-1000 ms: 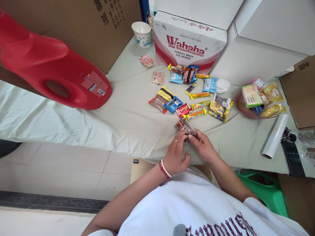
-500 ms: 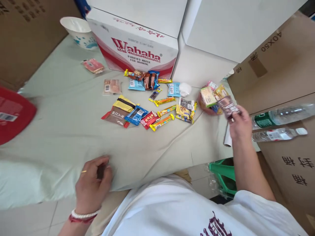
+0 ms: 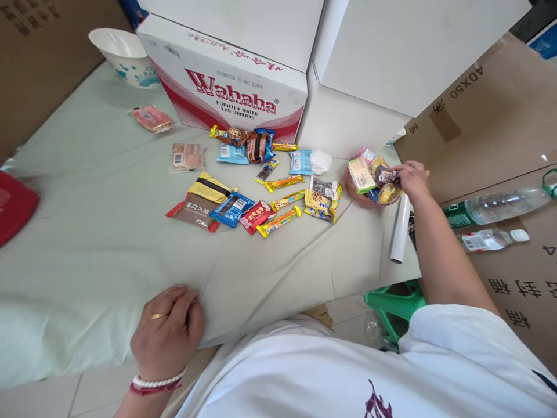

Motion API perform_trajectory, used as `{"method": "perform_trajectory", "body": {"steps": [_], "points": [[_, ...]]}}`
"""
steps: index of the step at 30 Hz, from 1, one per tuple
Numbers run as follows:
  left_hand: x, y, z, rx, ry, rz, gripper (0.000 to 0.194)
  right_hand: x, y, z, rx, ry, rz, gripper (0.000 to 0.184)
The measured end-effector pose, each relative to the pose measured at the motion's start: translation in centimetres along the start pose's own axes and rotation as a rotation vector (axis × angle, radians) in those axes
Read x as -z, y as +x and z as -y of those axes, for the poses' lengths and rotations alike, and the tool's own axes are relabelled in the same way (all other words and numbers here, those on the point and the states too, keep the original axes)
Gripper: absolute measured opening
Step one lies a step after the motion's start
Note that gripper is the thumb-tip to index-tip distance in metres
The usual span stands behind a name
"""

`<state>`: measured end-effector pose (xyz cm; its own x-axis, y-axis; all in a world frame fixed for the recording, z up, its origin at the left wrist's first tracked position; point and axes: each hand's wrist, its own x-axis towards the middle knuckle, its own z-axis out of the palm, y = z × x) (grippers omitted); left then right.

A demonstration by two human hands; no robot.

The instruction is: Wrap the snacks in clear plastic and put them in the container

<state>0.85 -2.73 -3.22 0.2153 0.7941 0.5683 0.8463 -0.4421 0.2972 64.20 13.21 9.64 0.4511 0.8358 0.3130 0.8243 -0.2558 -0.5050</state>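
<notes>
My right hand (image 3: pixel 413 179) pinches a dark brown snack packet (image 3: pixel 386 176) at the right side of a round pinkish bowl (image 3: pixel 364 200). The bowl holds several wrapped snacks, among them a pale yellow-green packet (image 3: pixel 362 175). Resting on the cloth near the front edge, my left hand (image 3: pixel 167 331) is curled into a loose fist, with nothing visible in it. Between the hands and the boxes lie more snacks: a brown-and-red packet (image 3: pixel 192 212), a blue packet (image 3: pixel 232 208), a red packet (image 3: pixel 257 216) and several yellow bars, one of them the nearest bar (image 3: pixel 279 222).
A Wahaha water carton (image 3: pixel 226 93) and white boxes (image 3: pixel 361 58) line the back. A paper bucket (image 3: pixel 126 61) stands back left, a red object (image 3: pixel 15 209) at left. On the right are a white roll (image 3: pixel 399 232), plastic bottles (image 3: pixel 496 206) and a green stool (image 3: pixel 394 305).
My right hand has brought the brown packet back and left onto the bowl's contents. The fingers of my left hand have curled in more and settled on the cloth. The view has shifted slightly.
</notes>
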Motion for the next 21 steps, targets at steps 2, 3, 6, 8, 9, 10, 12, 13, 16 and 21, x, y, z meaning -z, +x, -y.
{"method": "perform_trajectory", "body": {"steps": [2, 3, 6, 8, 9, 10, 12, 13, 16, 21], "points": [[0.0, 0.0, -0.1, 0.002, 0.007, -0.010, 0.022, -0.1, -0.3, 0.1, -0.007, -0.130, -0.019, 0.033], [0.0, 0.0, -0.2, 0.004, 0.012, -0.015, 0.022, 0.0, -0.5, 0.2, -0.028, -0.145, 0.002, 0.036], [-0.1, 0.0, -0.3, -0.001, 0.020, -0.022, 0.022, 0.7, -1.3, 0.7, -0.046, -0.206, 0.030, 0.043], [-0.1, 0.0, -0.3, -0.008, 0.015, -0.023, 0.023, 1.5, -2.5, 1.6, -0.047, -0.237, -0.008, 0.053], [-0.1, -0.1, -0.3, -0.012, 0.013, -0.024, 0.023, 1.8, -3.3, 2.4, -0.029, -0.255, -0.042, 0.059], [-0.1, -0.1, -0.3, -0.017, 0.013, -0.028, 0.023, 1.9, -4.4, 3.5, 0.015, -0.282, -0.074, 0.063], [-0.1, -0.1, -0.2, -0.023, 0.016, -0.032, 0.024, 1.4, -6.9, 6.0, 0.172, -0.370, -0.106, 0.061], [-0.2, -0.1, -0.2, -0.023, 0.019, -0.036, 0.025, 0.7, -8.2, 7.3, 0.277, -0.428, -0.080, 0.059], [-0.3, -0.1, -0.2, -0.021, 0.029, -0.042, 0.024, -2.3, -10.8, 10.1, 0.429, -0.583, 0.050, 0.067], [-0.1, -0.1, -0.1, -0.025, 0.024, -0.009, 0.024, -5.1, -10.0, 8.3, 0.318, -0.730, 0.120, 0.071]]}}
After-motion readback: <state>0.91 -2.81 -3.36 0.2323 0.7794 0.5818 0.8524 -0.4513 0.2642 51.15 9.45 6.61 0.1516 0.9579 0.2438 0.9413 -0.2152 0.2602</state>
